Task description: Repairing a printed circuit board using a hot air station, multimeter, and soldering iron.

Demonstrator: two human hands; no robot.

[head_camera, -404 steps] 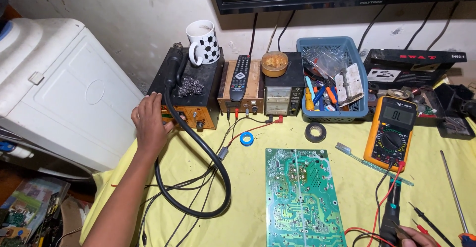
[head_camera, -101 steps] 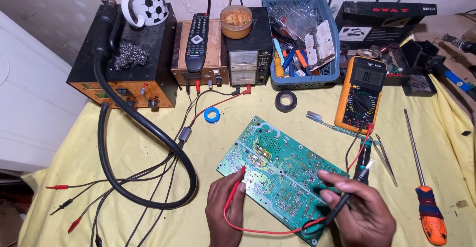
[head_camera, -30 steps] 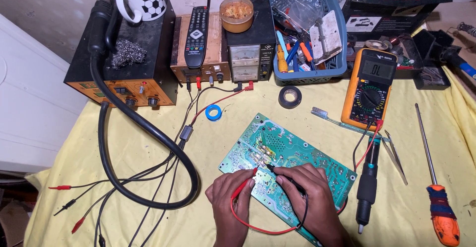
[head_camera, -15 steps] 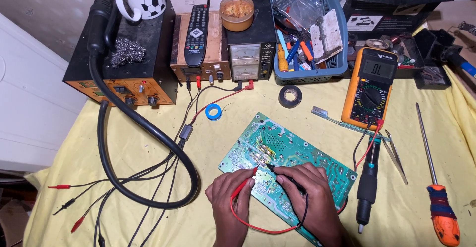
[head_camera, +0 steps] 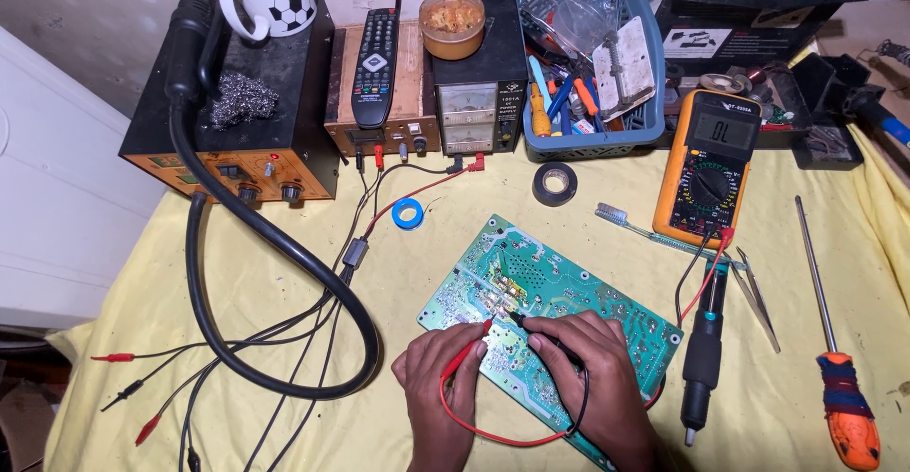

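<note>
Red probe pinched in left hand; black probe in right hand; tips on circuit board

green printed circuit board lies near the front of the yellow cloth-covered table — left hand and right hand rest on its near edge, each pressing a probe onto it. orange multimeter sits behind and right of the board, blue plastic basket behind that to the left. black tape roll in front of the basket. orange-handled screwdriver far right. orange-and-black soldering station back left — black remote control on the wooden box beside it.
</note>
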